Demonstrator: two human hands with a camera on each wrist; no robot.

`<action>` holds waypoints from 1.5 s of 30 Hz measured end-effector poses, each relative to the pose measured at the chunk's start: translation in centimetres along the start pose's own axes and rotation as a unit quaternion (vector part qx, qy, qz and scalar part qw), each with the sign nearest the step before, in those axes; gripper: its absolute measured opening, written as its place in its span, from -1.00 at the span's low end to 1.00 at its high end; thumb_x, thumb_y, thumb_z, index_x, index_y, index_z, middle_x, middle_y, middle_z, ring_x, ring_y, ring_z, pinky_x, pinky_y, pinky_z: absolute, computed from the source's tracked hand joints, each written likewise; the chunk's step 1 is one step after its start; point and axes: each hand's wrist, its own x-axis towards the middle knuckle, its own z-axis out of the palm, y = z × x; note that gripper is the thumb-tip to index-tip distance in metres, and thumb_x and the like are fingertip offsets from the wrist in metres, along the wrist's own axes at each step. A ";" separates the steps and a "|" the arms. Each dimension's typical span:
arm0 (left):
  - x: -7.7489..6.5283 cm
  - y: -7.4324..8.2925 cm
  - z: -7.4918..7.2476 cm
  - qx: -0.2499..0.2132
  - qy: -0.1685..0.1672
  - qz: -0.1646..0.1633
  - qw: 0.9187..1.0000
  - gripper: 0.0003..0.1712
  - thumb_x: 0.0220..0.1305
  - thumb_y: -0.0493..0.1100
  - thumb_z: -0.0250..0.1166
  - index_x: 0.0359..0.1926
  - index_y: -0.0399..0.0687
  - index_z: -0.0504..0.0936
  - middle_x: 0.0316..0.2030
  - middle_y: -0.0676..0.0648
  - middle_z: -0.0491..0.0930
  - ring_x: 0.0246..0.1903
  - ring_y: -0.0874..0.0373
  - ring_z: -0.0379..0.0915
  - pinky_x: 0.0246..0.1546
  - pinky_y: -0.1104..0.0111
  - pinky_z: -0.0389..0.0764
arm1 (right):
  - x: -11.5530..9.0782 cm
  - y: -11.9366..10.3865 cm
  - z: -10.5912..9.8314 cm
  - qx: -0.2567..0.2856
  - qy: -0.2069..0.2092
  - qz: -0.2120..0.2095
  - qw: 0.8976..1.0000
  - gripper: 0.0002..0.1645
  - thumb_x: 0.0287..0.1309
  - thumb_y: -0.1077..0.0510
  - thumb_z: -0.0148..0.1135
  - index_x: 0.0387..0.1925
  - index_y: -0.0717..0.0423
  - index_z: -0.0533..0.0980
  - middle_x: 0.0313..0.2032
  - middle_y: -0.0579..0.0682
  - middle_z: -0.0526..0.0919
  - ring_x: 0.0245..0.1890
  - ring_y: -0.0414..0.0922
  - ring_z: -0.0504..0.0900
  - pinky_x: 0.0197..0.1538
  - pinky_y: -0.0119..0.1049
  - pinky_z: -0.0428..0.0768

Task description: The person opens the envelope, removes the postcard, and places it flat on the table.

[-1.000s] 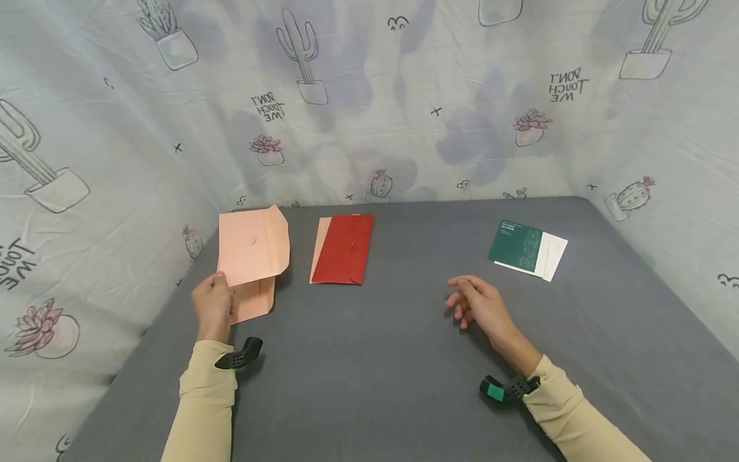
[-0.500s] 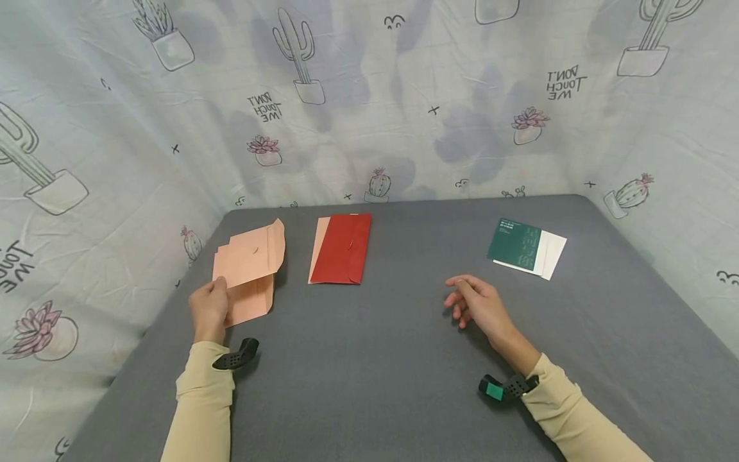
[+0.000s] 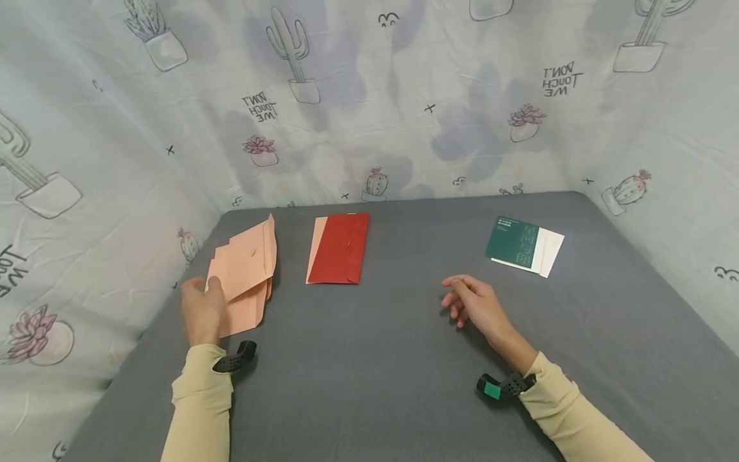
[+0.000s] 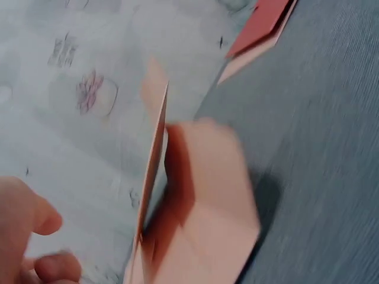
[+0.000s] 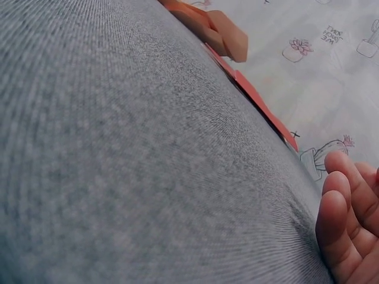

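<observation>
Several peach envelopes (image 3: 245, 260) lie overlapped at the table's left side, flaps pointing right. The left wrist view shows the upper envelope (image 4: 155, 171) standing tilted, nearly edge-on, over a lower envelope (image 4: 216, 236) with its flap out. My left hand (image 3: 202, 311) is at their left edge, thumb and fingers parted. In the left wrist view its fingertips (image 4: 56, 267) are left of the paper, with a gap between. My right hand (image 3: 478, 307) rests above the grey table, fingers loosely curled and holding nothing.
A red envelope (image 3: 340, 249) lies over a peach one (image 3: 314, 247) at the table's back, left of centre. A dark green card (image 3: 512, 240) overlaps white paper (image 3: 548, 251) at the back right. Patterned cloth (image 3: 375, 96) encloses the grey table (image 3: 358, 359).
The raised peach envelope has come down and tilted over the others. My left hand has shifted slightly left and parted its fingers from the paper. The right hand has stayed in place.
</observation>
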 end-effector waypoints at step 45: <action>-3.7 11.2 14.1 0.268 -0.201 0.220 0.916 0.20 0.29 0.35 0.22 0.53 -0.34 -0.15 0.27 -0.48 0.33 0.24 -0.37 0.33 0.19 -0.15 0.47 | -0.3 0.1 0.3 -0.006 0.004 0.000 1.000 -0.58 0.56 0.02 -0.05 0.08 0.25 0.54 -0.41 0.02 0.70 -0.59 -0.20 0.53 -0.56 -0.28 0.58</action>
